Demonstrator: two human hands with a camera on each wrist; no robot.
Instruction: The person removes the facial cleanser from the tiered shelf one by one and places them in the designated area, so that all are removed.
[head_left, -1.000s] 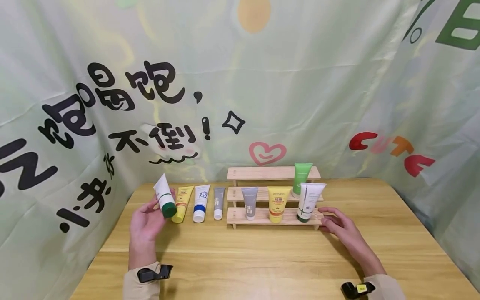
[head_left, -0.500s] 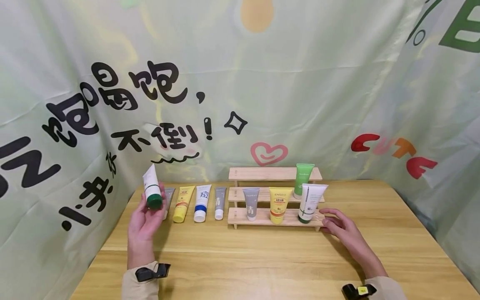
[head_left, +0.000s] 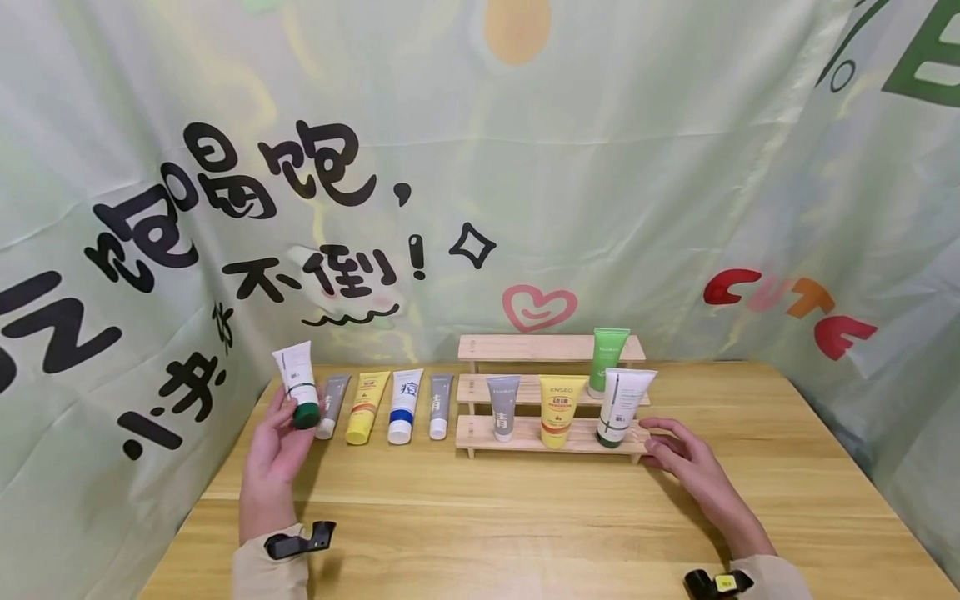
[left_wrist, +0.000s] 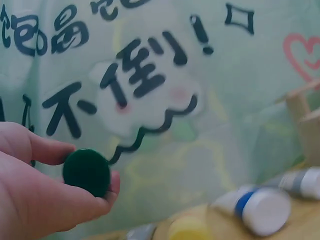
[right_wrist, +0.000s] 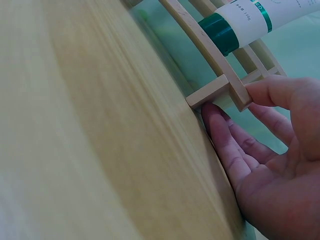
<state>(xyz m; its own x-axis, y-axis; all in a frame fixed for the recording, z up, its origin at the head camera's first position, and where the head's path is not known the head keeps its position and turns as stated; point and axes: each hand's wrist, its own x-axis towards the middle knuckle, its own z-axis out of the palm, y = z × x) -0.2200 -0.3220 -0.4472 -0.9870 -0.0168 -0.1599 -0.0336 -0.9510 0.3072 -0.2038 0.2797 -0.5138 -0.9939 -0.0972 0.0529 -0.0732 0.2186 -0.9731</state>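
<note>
My left hand [head_left: 272,458] holds a white squeeze tube [head_left: 297,372] by its lower part, fingers and thumb around it, at the left of the table. The tube tilts, its dark green cap [left_wrist: 87,172] downward and toward me. At the right, my right hand [head_left: 693,462] grips the lowest step's end of a three-step wooden display rack [head_left: 517,346]; in the right wrist view its fingers lie on both sides of the board end. On the rack stand a grey tube [head_left: 502,408], a yellow tube [head_left: 558,412], a white tube with green cap [head_left: 624,408] and a green tube [head_left: 606,358].
Left of the rack lie a grey tube [head_left: 333,406], a yellow tube [head_left: 367,408], a white tube with blue band [head_left: 405,406] and a small grey tube [head_left: 439,406] in a row on the wooden table [head_left: 480,517]. A printed curtain [head_left: 637,167] hangs behind.
My left hand has moved left with the white tube, first up, then down, uncovering the grey tube at the row's left end. My right hand stays on the rack.
</note>
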